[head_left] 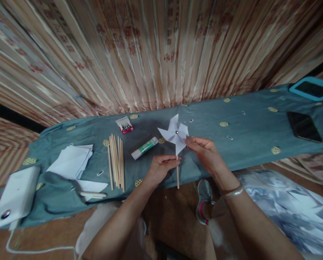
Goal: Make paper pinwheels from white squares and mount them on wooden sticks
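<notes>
A white paper pinwheel (173, 136) with a silver pin at its centre is fixed to a thin wooden stick (178, 177). My left hand (162, 168) pinches the stick just below the paper blades. With thumb and fingertips, my right hand (203, 148) grips the right-hand blade of the pinwheel. A glue stick (145, 148) with a green label lies left of the pinwheel. Farther left lie several loose wooden sticks (116, 162) side by side, and behind them is an open small red-and-white box (125, 125) of dark metal pins.
White paper sheets (70, 160) are piled on the left of the teal cloth-covered table (248, 144). A white device with a cable (16, 196) sits at the left end. A dark phone (304, 126) and a blue-framed device (313, 88) lie right. A patterned curtain (156, 54) hangs behind.
</notes>
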Action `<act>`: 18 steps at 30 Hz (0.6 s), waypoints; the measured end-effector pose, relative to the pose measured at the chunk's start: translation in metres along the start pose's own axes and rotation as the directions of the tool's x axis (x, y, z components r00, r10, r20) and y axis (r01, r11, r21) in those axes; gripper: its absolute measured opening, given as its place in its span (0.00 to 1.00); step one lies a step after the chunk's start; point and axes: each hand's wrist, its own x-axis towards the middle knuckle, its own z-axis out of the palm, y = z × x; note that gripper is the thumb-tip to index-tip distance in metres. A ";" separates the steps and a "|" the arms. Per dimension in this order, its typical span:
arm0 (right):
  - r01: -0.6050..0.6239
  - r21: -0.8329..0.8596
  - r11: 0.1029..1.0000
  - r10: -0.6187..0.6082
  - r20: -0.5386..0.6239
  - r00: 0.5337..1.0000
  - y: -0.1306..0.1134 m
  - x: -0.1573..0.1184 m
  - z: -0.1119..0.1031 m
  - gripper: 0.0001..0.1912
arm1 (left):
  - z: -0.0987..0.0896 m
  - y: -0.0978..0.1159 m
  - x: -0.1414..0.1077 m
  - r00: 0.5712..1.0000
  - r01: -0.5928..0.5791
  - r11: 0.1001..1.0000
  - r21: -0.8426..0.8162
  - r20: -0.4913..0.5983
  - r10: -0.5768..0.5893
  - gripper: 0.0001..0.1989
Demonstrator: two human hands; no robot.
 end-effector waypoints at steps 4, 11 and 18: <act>0.020 -0.027 0.999 -0.019 0.016 1.000 0.000 -0.001 0.001 0.15 | 0.001 0.001 0.000 1.000 0.015 0.999 -0.029 -0.001 -0.015 0.19; 0.031 -0.109 0.994 -0.027 0.039 0.999 -0.001 -0.003 0.005 0.14 | 0.001 0.000 0.002 1.000 0.008 1.000 -0.009 -0.002 -0.008 0.18; 0.059 -0.175 0.983 -0.049 0.065 0.997 -0.004 -0.005 0.003 0.17 | 0.001 0.001 0.001 1.000 -0.005 1.000 -0.012 0.002 0.005 0.18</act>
